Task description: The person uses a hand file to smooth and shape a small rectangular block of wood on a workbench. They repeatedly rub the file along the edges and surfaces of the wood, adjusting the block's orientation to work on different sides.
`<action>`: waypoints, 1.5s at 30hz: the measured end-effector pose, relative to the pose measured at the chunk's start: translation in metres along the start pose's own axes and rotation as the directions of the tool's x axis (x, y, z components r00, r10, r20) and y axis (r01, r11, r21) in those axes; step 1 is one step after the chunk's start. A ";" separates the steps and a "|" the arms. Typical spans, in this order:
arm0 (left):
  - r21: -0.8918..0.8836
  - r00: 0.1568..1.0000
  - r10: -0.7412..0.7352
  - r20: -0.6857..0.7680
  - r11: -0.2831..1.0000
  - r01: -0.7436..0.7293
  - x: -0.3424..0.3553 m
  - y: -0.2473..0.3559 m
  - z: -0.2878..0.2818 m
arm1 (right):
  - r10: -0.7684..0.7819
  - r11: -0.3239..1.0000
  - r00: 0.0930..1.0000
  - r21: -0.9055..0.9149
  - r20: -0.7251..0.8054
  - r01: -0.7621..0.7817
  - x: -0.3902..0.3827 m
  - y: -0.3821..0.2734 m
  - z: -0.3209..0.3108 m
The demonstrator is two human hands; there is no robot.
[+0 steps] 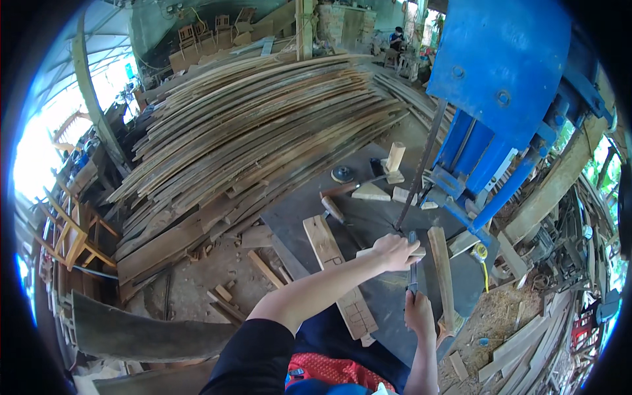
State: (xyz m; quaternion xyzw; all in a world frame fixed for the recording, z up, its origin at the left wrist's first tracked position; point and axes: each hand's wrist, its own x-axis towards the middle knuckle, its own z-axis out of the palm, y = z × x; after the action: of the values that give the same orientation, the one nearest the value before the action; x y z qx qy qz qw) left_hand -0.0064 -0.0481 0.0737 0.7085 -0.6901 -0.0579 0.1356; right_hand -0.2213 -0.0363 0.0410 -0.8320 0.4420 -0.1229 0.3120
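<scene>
We list one machine cover (500,66): painted metal, blue, smooth, slight sheen. One saw blade (421,161): dark metal, dull. One table (293,220): dark matt top, metal by its look. One hand tool (413,283): grey metal. One board (324,240): bare pale wood, matt. One strip (440,266): bare wood, unpolished. We also enter planks (263,135): raw wood, rough, dull. One chair (79,234): smooth wood, faint gloss. One sleeve (257,355): black matt cloth. One tape measure (479,252): yellow case, plastic-looking.
</scene>
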 end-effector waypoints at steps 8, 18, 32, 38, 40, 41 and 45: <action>0.040 0.996 0.038 0.078 0.998 -0.042 0.002 0.002 -0.007 | -0.011 1.000 1.000 -0.009 -0.028 0.011 -0.029 0.010 -0.002; 0.072 0.999 0.052 -0.007 0.996 -0.052 0.002 -0.002 -0.002 | 0.024 0.999 1.000 0.030 -0.020 -0.023 -0.032 0.005 0.001; -0.006 0.999 0.023 0.025 1.000 -0.023 0.005 -0.005 0.000 | 0.077 0.986 0.997 0.149 -0.002 -0.075 -0.023 0.002 0.012; -0.037 1.000 0.007 0.009 0.999 -0.006 0.008 -0.001 0.002 | -0.079 0.993 0.996 0.080 -0.048 0.083 0.000 0.036 0.013; -0.026 1.000 -0.002 -0.023 1.000 0.002 0.011 -0.005 0.003 | -0.032 0.994 0.996 0.098 -0.080 0.040 0.022 0.024 0.024; -0.023 1.000 -0.006 -0.028 1.000 0.005 0.011 -0.007 0.005 | 0.001 0.994 0.996 0.112 -0.090 0.009 0.024 0.015 0.032; 0.003 0.998 0.056 -0.001 0.998 -0.056 0.006 -0.009 0.004 | -0.046 0.999 0.985 0.012 -0.167 0.049 -0.037 -0.008 0.034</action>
State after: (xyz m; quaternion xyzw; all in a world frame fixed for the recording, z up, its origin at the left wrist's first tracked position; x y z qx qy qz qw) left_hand 0.0018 -0.0545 0.0678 0.6892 -0.7097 -0.0526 0.1363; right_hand -0.2214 0.0112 0.0229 -0.8266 0.4455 -0.2031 0.2776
